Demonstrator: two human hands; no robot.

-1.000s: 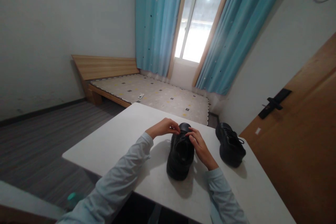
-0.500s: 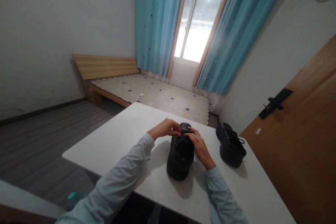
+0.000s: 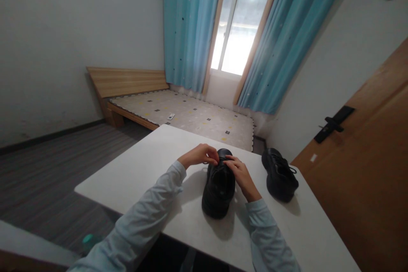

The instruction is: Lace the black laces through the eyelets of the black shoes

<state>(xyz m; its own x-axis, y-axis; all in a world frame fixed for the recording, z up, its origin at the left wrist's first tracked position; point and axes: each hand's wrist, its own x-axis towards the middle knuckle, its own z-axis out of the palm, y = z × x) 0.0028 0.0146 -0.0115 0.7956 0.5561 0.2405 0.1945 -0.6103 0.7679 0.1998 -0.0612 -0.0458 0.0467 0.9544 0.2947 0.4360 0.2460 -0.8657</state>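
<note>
A black lace-up shoe (image 3: pixel 218 195) stands on the white table in front of me, its toe pointing away. At the left of its lacing, the thumb and fingertips of my left hand (image 3: pixel 202 155) are pinched together on a shoelace (image 3: pixel 205 162), a short dark bit of which shows under the hand. My right hand (image 3: pixel 239 172) grips the shoe from the right, fingers lying across the top by the laces. The fingertips hide part of the lacing. Further right sits a matching black shoe (image 3: pixel 280 176), apart from both hands, with a lace loop sticking out.
The white table (image 3: pixel 134 170) has its far edge by a bed with a patterned mattress (image 3: pixel 191 110), where a small white remote (image 3: pixel 171 116) lies. A wooden door (image 3: pixel 366 157) is on the right. A green-capped object (image 3: pixel 88 239) is at the lower left.
My hands shift only slightly at the lacing. The right fingers have come a little further left over the laces, and a bit of lace now shows below my left hand.
</note>
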